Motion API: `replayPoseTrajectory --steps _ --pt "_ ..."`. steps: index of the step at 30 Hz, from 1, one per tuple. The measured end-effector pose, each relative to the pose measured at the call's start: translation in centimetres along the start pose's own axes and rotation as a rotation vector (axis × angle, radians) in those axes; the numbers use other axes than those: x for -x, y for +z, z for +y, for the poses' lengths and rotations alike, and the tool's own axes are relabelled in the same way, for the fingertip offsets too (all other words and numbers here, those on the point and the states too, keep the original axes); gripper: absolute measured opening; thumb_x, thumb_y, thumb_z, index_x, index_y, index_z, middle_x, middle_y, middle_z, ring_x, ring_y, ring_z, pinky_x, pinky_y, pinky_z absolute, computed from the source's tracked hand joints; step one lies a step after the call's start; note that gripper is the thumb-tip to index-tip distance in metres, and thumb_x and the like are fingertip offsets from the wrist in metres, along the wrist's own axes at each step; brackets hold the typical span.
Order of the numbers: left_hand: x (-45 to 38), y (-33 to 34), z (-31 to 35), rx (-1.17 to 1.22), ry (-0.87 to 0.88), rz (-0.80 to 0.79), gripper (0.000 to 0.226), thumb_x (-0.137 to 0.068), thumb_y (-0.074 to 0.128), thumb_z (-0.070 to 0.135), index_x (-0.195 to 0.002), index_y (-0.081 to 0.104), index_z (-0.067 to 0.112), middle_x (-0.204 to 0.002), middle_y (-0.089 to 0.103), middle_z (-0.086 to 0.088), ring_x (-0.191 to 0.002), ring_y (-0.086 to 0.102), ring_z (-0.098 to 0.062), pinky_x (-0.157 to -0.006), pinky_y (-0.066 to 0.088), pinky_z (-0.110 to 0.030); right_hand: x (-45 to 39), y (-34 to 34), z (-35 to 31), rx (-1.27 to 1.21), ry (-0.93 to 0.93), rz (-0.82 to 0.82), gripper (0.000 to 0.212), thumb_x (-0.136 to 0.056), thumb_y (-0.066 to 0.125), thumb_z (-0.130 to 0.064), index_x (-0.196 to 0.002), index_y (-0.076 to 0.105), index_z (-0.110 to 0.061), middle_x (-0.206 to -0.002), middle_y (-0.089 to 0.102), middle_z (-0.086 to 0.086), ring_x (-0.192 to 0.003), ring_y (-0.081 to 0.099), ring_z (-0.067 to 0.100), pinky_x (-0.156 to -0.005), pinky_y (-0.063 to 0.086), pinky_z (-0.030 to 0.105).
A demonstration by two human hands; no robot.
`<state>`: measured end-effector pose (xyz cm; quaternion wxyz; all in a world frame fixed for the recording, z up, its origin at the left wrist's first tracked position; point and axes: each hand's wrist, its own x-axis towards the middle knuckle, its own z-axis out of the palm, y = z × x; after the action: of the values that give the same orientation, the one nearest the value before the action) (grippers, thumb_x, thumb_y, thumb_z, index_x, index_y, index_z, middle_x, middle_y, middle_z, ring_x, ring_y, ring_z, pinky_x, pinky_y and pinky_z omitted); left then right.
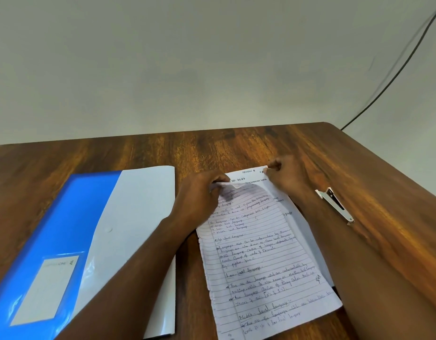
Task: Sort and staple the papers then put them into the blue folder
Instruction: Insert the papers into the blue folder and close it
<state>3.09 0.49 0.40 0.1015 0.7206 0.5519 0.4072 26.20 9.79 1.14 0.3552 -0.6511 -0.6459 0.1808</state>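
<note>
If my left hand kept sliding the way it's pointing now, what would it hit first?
The left hand points up and right across the papers, so it would probably meet the right hand first, which pinches the printed sheet's top edge. Depth is unclear.

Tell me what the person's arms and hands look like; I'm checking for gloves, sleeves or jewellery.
Both forearms are bare as far as the view shows: no sleeves. The left hand and right hand wear no gloves. No watch, bracelet or ring shows on the visible parts, though the fingers are partly hidden.
</note>
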Motion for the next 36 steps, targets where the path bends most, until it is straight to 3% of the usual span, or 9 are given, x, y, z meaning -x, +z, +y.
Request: replayPoseTrajectory --steps 4,10,15,20,24,27,30,32,36 --pt "0.0 0.2 0.0 0.016 -0.023 0.006 0.024 -0.099 0.070 0.010 -0.118 0.079 0.019 -0.118 0.078 0.005 -0.105 0.070 -0.012 -0.084 0.052 -0.015 0.3 -0.5 -0.3 -0.069 -0.024 0.066 0.007 -0.087 0.082 -0.012 -0.088 0.081 -0.019 -0.083 0.074 -0.008 -0.071 0.062 0.000 -0.061 0.045 0.018" --pt "0.1 0.2 -0.1 0.048 -0.031 0.009 0.019 -0.099 0.069 0.012 -0.113 0.080 0.019 -0.115 0.078 0.006 -0.101 0.070 -0.011 -0.085 0.061 -0.026 -0.1 -1.3 -0.8 -0.172 -0.062 0.007 0.007 -0.089 0.078 -0.011 -0.085 0.078 -0.017 -0.085 0.075 -0.007 -0.080 0.070 0.008 -0.065 0.051 0.023" --pt "-0.1 0.2 -0.2 0.045 -0.007 0.070 0.016 -0.097 0.071 0.012 -0.109 0.081 0.015 -0.114 0.078 0.002 -0.098 0.071 -0.016 -0.082 0.063 -0.033 0.4 -4.6 -2.8 -0.471 0.046 -0.325 0.013 -0.093 0.076 -0.015 -0.102 0.070 -0.007 -0.099 0.080 0.009 -0.089 0.075 0.022 -0.070 0.058 0.030" --pt "-0.2 0.1 -0.4 -0.007 0.002 0.134 0.021 -0.089 0.079 0.005 -0.106 0.082 0.016 -0.136 0.068 0.001 -0.126 0.061 -0.016 -0.097 0.049 -0.023 1.6 -7.4 -5.0 -0.319 -0.135 -0.673 0.033 -0.075 0.087 -0.011 -0.105 0.078 -0.003 -0.101 0.080 0.011 -0.098 0.075 0.029 -0.083 0.060 0.041" --pt "-0.1 0.2 -0.7 0.096 0.021 0.115 0.028 -0.084 0.081 0.003 -0.107 0.084 0.019 -0.125 0.075 0.008 -0.115 0.069 -0.010 -0.095 0.061 -0.042 2.2 -7.8 -6.1 -0.218 -0.209 -0.881 0.032 -0.079 0.084 -0.005 -0.110 0.078 0.000 -0.107 0.080 0.012 -0.112 0.072 0.032 -0.106 0.053 0.053" --pt "0.2 0.1 -0.7 0.134 0.013 0.115 0.018 -0.083 0.083 0.003 -0.094 0.086 0.017 -0.109 0.080 0.008 -0.098 0.073 -0.009 -0.086 0.064 -0.040 2.0 -7.6 -6.0 -0.233 -0.195 -0.923 0.030 -0.082 0.080 -0.001 -0.112 0.076 0.004 -0.107 0.079 0.015 -0.110 0.073 0.032 -0.103 0.056 0.049" --pt "0.3 0.0 -0.5 0.141 -0.009 0.151 0.018 -0.083 0.083 0.004 -0.088 0.085 0.022 -0.094 0.080 0.012 -0.086 0.073 -0.006 -0.079 0.063 -0.030 1.5 -7.0 -5.0 -0.347 -0.091 -0.853 0.030 -0.082 0.078 0.002 -0.112 0.074 0.005 -0.106 0.078 0.020 -0.106 0.074 0.035 -0.093 0.061 0.046" --pt "0.3 -0.2 -0.4 0.128 -0.008 0.172 0.019 -0.082 0.086 0.006 -0.082 0.082 0.025 -0.090 0.078 0.016 -0.084 0.072 -0.005 -0.075 0.059 -0.021 1.4 -6.2 -4.4 -0.360 -0.014 -0.657 0.028 -0.083 0.080 0.002 -0.110 0.075 0.002 -0.103 0.078 0.018 -0.103 0.075 0.036 -0.088 0.062 0.046" --pt "0.4 -0.3 -0.4 0.074 0.037 0.138 0.022 -0.080 0.088 0.007 -0.079 0.078 0.026 -0.089 0.076 0.016 -0.084 0.070 -0.005 -0.077 0.050 -0.016 0.9 -4.3 -3.4 -0.078 0.096 -0.301 0.024 -0.086 0.082 -0.008 -0.108 0.073 -0.010 -0.106 0.073 0.010 -0.090 0.066 0.022 -0.064 0.055 0.030"
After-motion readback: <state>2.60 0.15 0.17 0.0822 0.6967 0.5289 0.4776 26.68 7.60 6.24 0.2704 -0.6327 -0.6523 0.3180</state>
